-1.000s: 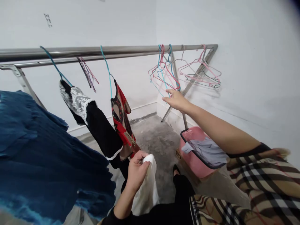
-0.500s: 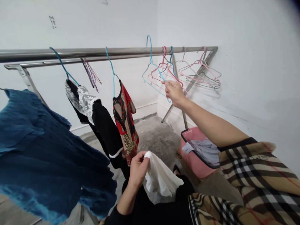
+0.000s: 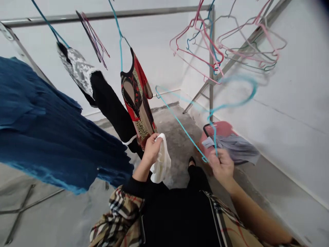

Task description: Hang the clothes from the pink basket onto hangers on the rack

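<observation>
My left hand [image 3: 152, 150] pinches the upper edge of a white cloth [image 3: 161, 164], which hangs bunched in front of my body. What kind of garment it is, I cannot tell. On the right, my right hand [image 3: 222, 166] grips one end of a light blue clothes hanger [image 3: 182, 127], its hook blurred by motion. The hanger is off the rail and apart from the cloth. Just beyond my left hand hangs a red patterned top [image 3: 138, 99] on a blue hanger.
A metal rail [image 3: 144, 13] runs across the top. On it hang a blue garment [image 3: 46, 116], a black garment with white lace [image 3: 105, 96], and several pink and red hangers [image 3: 197, 44]. Behind my right hand stands a pink basket [image 3: 223, 128] with grey cloth [image 3: 236, 147].
My right hand has taken the light blue hanger off the rail and brought it down towards me, tilting it. My left hand still holds the white cloth, which hangs narrower. The view has tipped downward.
</observation>
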{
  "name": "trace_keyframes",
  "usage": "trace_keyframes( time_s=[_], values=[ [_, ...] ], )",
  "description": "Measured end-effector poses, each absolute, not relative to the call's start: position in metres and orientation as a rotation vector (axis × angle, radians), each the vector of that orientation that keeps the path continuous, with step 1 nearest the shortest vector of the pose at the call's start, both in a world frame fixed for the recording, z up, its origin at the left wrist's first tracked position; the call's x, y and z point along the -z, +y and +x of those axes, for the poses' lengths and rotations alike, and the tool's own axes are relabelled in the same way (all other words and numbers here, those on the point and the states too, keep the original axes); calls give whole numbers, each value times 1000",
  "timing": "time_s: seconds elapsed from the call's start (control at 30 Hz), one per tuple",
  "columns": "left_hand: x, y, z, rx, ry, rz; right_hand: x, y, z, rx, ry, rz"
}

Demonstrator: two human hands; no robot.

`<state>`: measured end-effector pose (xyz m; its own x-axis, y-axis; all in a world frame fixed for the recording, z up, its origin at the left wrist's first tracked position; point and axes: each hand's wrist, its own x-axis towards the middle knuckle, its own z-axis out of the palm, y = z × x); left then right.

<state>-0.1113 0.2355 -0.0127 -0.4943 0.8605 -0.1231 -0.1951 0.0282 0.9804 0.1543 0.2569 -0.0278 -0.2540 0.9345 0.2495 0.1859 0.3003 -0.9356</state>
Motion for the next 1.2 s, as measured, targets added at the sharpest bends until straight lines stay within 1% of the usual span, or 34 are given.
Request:
trace_keyframes(
  time_s=[0.07,0.17,0.37,0.53,0.73,0.83,0.97,1.1,1.2],
  values=[
    [13,243,-109,-1590,1440,677,39,248,159,-1090,-1730,-1031],
    [12,253,-103,-1561,1386,625,39,246,162,-1213,-1865,-1000],
    [12,260,-98,-1520,1290,467,44,251,185,-1093,-1760,-1003],
    [13,260,-104,-1474,1235,348,51,254,202,-818,-1725,-1088],
    [13,260,-110,-1492,1204,301,49,254,225,-861,-1758,-1059],
    [15,260,-110,-1526,1217,375,40,254,234,-789,-1887,-971],
    [20,260,-107,-1557,1272,578,32,254,236,-776,-2086,-809],
    [23,259,-105,-1519,1304,724,35,257,228,-631,-2145,-804],
    [22,257,-105,-1465,1351,826,40,261,219,-598,-2217,-733]
  ],
)
